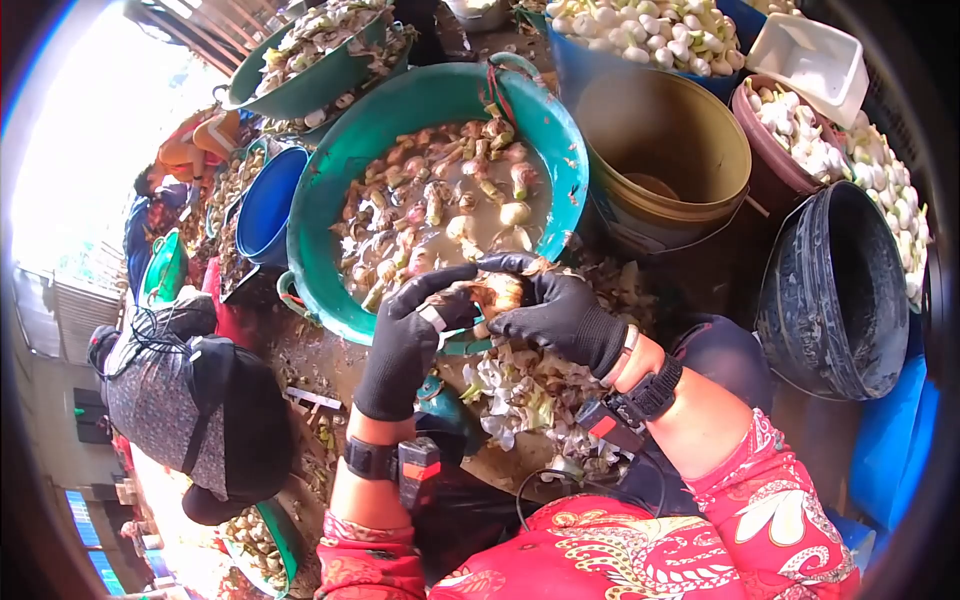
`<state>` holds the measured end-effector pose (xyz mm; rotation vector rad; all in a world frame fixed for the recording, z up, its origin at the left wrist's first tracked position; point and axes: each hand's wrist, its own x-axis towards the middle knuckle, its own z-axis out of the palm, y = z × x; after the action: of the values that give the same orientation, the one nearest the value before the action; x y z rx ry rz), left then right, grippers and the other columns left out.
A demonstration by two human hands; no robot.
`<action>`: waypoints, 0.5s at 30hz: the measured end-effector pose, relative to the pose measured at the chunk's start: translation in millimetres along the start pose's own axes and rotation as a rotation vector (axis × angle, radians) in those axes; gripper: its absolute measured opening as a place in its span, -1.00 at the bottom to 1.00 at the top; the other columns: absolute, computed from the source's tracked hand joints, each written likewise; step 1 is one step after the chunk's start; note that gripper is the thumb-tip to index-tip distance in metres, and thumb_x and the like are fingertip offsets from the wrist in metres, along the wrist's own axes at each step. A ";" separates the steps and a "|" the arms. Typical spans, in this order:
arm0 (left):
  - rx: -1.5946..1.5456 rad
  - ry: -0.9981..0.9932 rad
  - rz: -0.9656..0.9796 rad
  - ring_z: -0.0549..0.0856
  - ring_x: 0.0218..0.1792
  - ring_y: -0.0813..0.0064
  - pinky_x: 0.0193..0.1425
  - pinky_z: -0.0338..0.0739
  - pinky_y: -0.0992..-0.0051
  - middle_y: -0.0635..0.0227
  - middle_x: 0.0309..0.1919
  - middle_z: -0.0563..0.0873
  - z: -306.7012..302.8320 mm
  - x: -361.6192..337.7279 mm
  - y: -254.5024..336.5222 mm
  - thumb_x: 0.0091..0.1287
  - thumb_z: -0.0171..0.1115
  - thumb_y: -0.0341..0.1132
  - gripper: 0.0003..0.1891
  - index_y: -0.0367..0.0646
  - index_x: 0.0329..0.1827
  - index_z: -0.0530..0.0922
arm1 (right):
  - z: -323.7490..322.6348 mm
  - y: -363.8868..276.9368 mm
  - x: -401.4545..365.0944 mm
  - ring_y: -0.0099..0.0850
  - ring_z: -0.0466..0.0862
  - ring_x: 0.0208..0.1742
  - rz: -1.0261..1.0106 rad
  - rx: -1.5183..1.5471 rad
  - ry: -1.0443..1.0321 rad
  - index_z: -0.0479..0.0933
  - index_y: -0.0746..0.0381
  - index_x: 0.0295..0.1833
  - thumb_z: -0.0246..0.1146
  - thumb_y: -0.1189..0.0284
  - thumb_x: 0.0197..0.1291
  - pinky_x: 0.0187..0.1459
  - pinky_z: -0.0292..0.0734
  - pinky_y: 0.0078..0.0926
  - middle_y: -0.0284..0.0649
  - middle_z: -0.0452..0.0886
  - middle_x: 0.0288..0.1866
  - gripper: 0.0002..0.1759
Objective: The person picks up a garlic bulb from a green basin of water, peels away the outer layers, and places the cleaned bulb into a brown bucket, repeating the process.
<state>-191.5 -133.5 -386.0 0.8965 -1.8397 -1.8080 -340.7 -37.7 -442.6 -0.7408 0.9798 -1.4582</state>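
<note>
Both my hands wear black gloves and meet just above the near rim of a green tub (318,290). Between them is a garlic bulb (499,292) with brownish loose skin. My right hand (568,318) curls its fingers and thumb round the bulb. My left hand (405,335) has its fingers bent against the bulb's left side; a pale band crosses one of them. Inside the tub, many unpeeled bulbs with stems (435,200) lie in cloudy water. Peeled-off skins (540,395) are heaped on the ground below my hands.
Right of the tub stand a yellowish bucket (665,205) and a tilted black bucket (835,290). White bulbs (650,35) fill containers behind, near a white basin (808,60). A person in a patterned top (165,400) bends at left; a blue bucket (272,205) stands beyond.
</note>
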 end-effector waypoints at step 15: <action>-0.062 0.165 0.194 0.63 -0.31 0.61 -0.23 0.53 0.55 0.40 -0.37 0.65 14.8 7.5 -37.6 0.29 0.17 -0.39 -0.84 -0.29 -0.17 0.60 | 12.5 3.0 -0.6 -0.46 0.56 0.03 -0.150 0.173 0.124 0.39 0.35 0.19 0.34 0.71 -0.01 0.10 0.52 -0.48 -0.19 0.52 0.09 -0.42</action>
<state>-200.9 -126.1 -425.4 0.7893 -1.6966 -1.6137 -328.3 -38.9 -439.6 -0.6138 0.8927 -1.7137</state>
